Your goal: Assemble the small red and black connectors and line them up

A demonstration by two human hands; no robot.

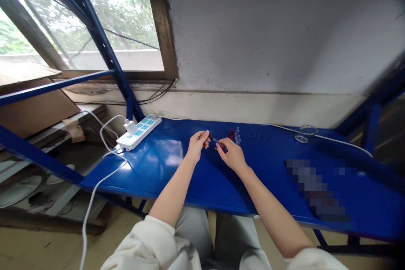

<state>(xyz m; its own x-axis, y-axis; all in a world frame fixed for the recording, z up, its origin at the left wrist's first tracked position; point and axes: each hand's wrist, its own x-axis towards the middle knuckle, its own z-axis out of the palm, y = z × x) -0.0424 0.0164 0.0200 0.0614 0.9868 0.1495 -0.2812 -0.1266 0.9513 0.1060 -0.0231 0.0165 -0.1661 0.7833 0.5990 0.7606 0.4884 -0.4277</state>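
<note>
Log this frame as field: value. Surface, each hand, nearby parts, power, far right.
Surface: glossy blue tabletop
Left hand: pinches one end of a slim dark pen-like object
Right hand: fingers at its other end
Nearby parts: small red piece, small clear pieces
Power: white rectangular power strip, white plug in it
Far right: pixelated patch, contents unreadable

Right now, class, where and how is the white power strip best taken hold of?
Probably across the slim power strip, between its middle and far end, from above: it lies flat on the blue table, and the white plug juts up toward its near end.
</note>
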